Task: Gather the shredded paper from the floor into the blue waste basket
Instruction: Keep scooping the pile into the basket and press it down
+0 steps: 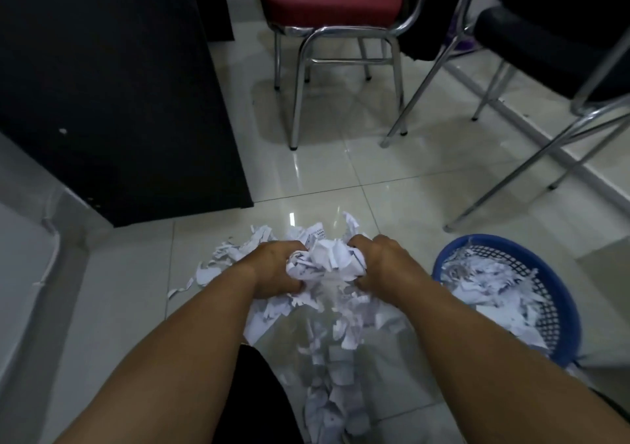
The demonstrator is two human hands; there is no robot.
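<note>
A heap of white shredded paper (pixel 327 351) lies on the tiled floor in front of me, trailing down toward the bottom edge. My left hand (pixel 278 269) and my right hand (pixel 381 261) press in from both sides on a bunched wad of the shreds (pixel 327 261) at the top of the heap. The blue waste basket (pixel 559 293) stands on the floor just right of my right forearm, with several paper shreds inside it.
A black cabinet (pixel 112 95) rises at the left. A red-seated chrome chair (pixel 327 3) holding a white sheet stands ahead, and a black chair (pixel 545 44) with chrome legs is at the right. A white cable (pixel 51 249) runs along the left floor edge.
</note>
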